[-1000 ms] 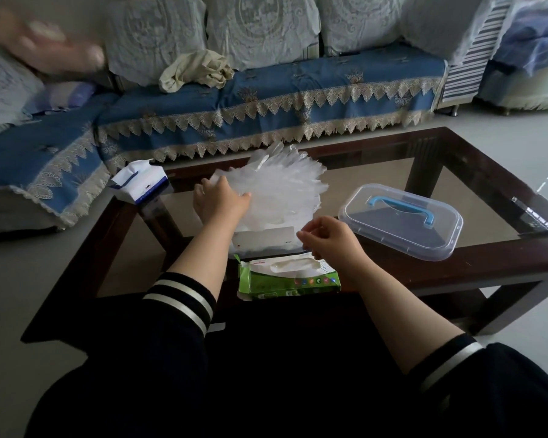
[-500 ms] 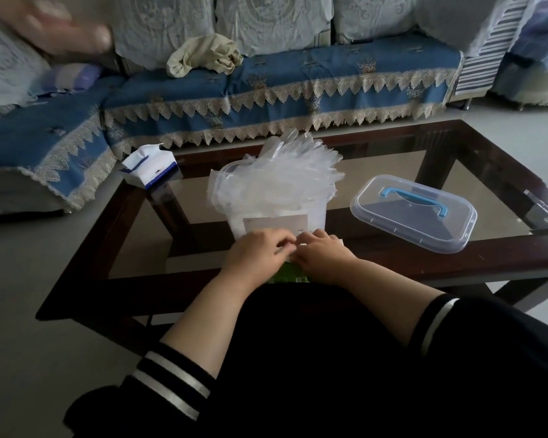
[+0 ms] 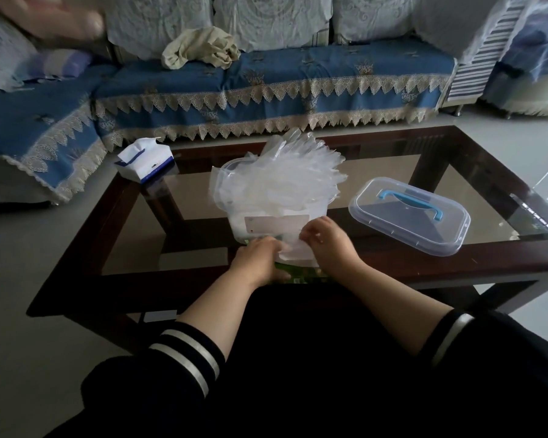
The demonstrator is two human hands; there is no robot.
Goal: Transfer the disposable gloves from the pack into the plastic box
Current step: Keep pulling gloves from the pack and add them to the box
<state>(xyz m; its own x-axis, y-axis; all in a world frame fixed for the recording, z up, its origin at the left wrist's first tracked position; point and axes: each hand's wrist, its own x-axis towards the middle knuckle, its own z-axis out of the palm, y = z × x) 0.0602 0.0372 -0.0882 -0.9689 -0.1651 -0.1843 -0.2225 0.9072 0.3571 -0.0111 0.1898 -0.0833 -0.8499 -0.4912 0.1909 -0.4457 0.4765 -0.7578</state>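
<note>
1. The clear plastic box [image 3: 234, 172] stands at the table's [image 3: 503, 263] centre, heaped with translucent disposable gloves [image 3: 285, 181] that fan out above its rim toward 12 o'clock.
2. At 6 o'clock of the box lies the green glove pack [image 3: 298, 275], mostly hidden under both hands.
3. The left hand [image 3: 260, 257] grips the pack; the right hand [image 3: 326, 241] pinches a thin glove sheet [image 3: 293, 248] rising from it.
4. The lid [image 3: 408, 216] with a blue handle rests at 3 o'clock; a tissue pack [image 3: 144, 161] sits at 10 o'clock.

My hands [image 3: 260, 259] [image 3: 328, 240] hide most of the green pack [image 3: 301, 275]. A blurry thing [image 3: 54, 17] sits top left.
</note>
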